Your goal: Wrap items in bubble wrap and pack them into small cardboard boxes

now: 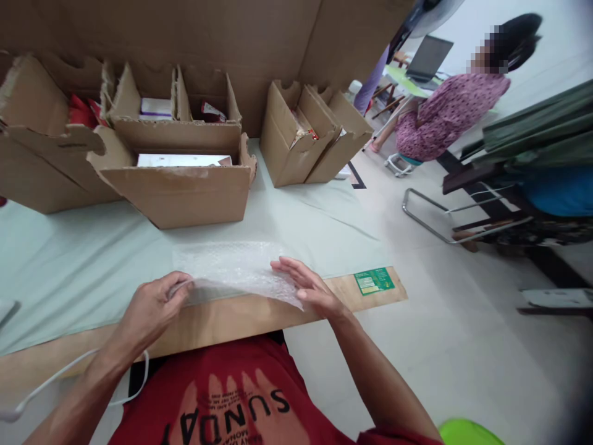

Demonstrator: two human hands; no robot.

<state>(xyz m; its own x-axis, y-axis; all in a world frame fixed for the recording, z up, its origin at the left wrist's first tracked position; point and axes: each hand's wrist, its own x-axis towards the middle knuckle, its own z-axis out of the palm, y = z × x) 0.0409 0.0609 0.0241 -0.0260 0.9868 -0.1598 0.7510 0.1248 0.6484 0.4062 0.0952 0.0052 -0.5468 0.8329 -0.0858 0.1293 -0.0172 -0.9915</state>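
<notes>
A clear sheet of bubble wrap (236, 269) lies at the front edge of the table, between my two hands. My left hand (160, 303) pinches its left end between thumb and fingers. At the right end, my right hand (312, 287) rests against the wrap with its fingers stretched out and the thumb apart. The near edge of the wrap hangs a little over the bare wooden strip (231, 315) of the table.
Behind the wrap stands a cardboard box (204, 194) holding a white box (185, 161). More cardboard bins (296, 142) line the back. A white cable (60, 374) runs by my left forearm. To the right, a person (454, 111) sits beyond a metal-framed chair (445, 222).
</notes>
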